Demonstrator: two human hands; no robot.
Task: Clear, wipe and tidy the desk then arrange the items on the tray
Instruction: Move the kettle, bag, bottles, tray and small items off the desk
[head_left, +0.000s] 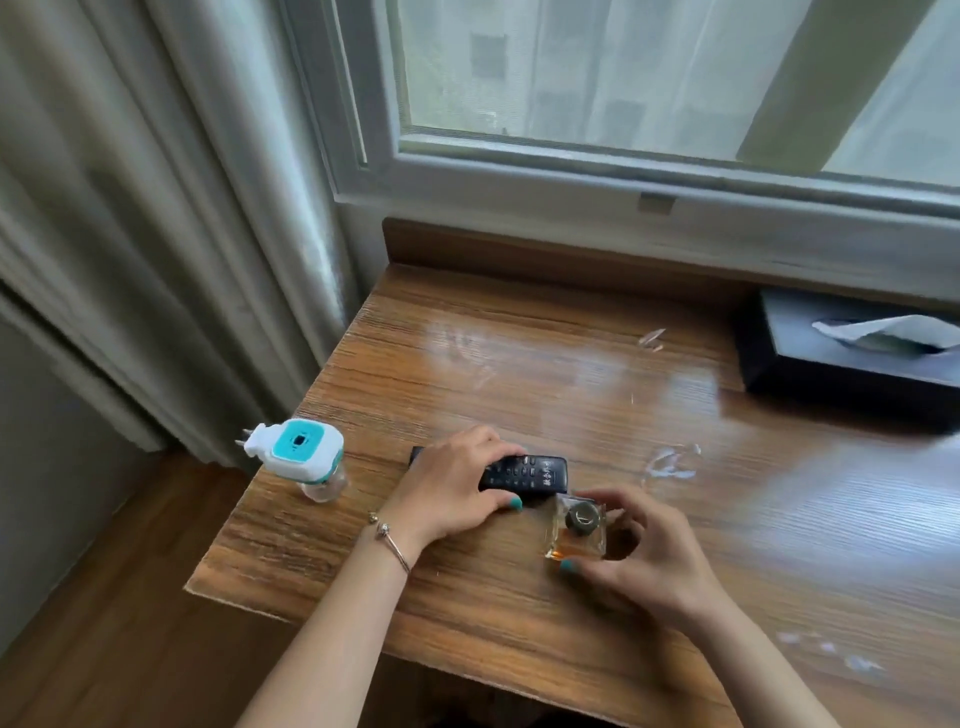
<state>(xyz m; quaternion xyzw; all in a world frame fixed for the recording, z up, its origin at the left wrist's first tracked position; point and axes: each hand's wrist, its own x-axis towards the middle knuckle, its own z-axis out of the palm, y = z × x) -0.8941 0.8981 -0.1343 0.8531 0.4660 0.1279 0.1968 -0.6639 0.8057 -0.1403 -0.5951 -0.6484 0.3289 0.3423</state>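
Note:
A black remote control (530, 472) lies flat on the wooden desk (519, 364) near its left front part. My left hand (452, 486) covers the remote's left half, fingers and thumb closed around it. Just to the right stands a small square glass perfume bottle (576, 530) with amber liquid and a dark round cap. My right hand (644, 561) grips the bottle, thumb at its near corner and fingers around its right side. A white and teal plug-in device on a clear bottle (306, 457) stands upright at the desk's left edge. No tray is in view.
A black tissue box (841, 364) with a white tissue sticking out sits at the back right. Small clear plastic scraps (670, 462) lie on the desk right of the remote. Curtains (156, 234) hang to the left, a window (649, 93) behind the desk.

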